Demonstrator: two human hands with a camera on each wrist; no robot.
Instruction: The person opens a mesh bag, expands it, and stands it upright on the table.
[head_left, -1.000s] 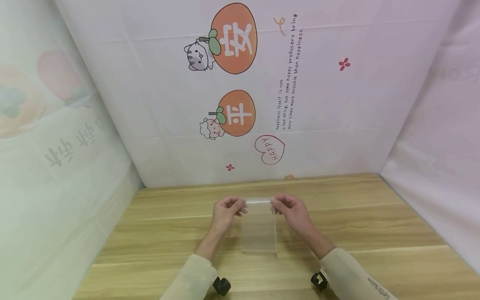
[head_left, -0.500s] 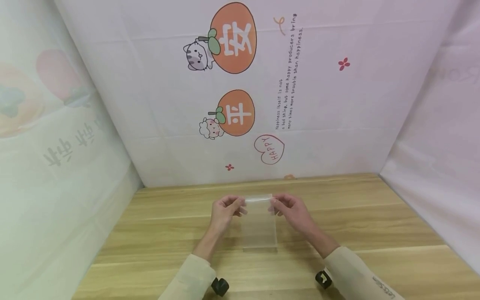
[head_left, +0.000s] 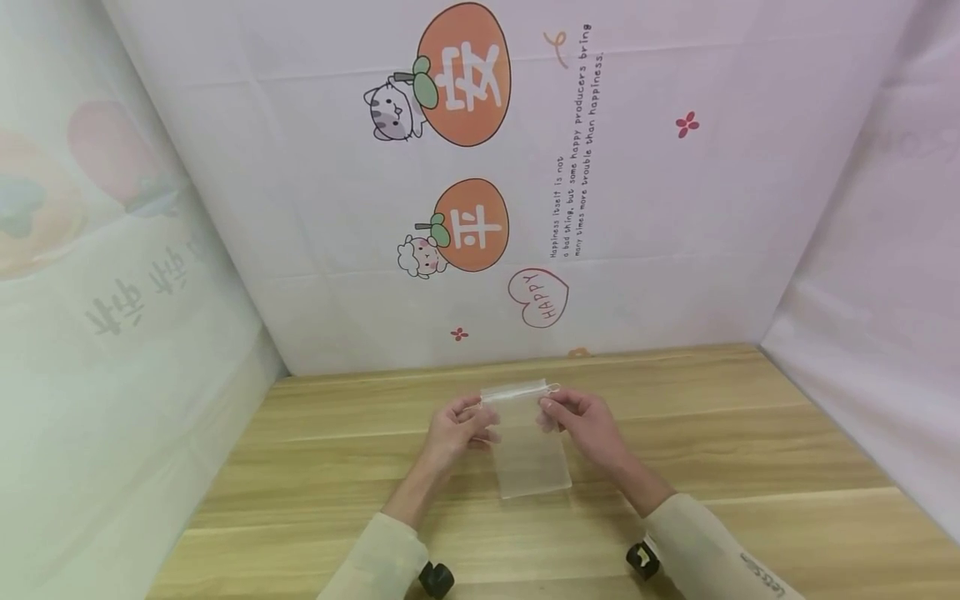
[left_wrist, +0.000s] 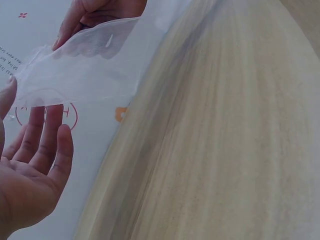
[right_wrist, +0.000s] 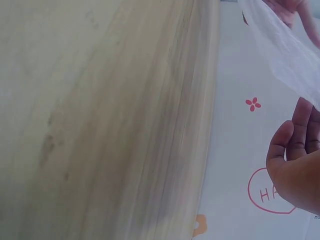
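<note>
A sheer white drawstring pouch [head_left: 531,462] hangs between my two hands above the table, its gathered top turned away from me. My left hand [head_left: 448,433] pinches its left edge near the top. On the opposite edge, my right hand [head_left: 588,423] holds it between thumb and fingers. A thin cord loop [head_left: 554,388] sticks out at the top right corner. In the left wrist view the pouch's sheer cloth [left_wrist: 100,80] stretches between both hands, and the left hand's lower fingers [left_wrist: 62,150] extend beneath it. The right wrist view shows the pouch [right_wrist: 282,50] at the upper right, partly cut off.
The wood-grain table [head_left: 337,483] lies under both hands. A white printed cloth [head_left: 637,208] stands behind it, with further cloth walls at left and right. Black straps [head_left: 437,578] sit at the wrists by the light sleeves [head_left: 382,554].
The pouch has tilted: its lower end swings to the right and its top rises slightly. Cord loops now show at the top corners. The left hand's fingers have shifted along the edge.
</note>
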